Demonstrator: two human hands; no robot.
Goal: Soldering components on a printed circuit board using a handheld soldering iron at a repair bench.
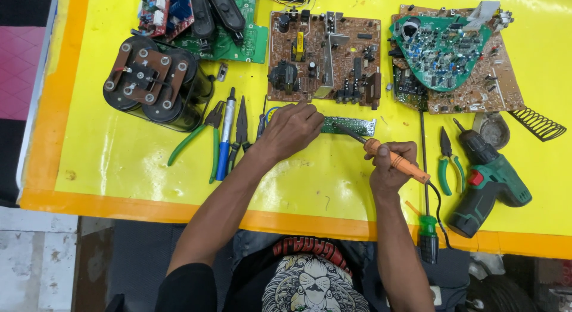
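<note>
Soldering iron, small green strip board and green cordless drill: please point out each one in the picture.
soldering iron [396, 160], head view, on its orange handle in the right hand.
small green strip board [351, 126], head view, on its uncovered middle.
green cordless drill [491, 184], head view, on its body.

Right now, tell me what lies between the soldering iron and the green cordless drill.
In the head view, green-handled pliers lie between the soldering iron and the drill.
</note>
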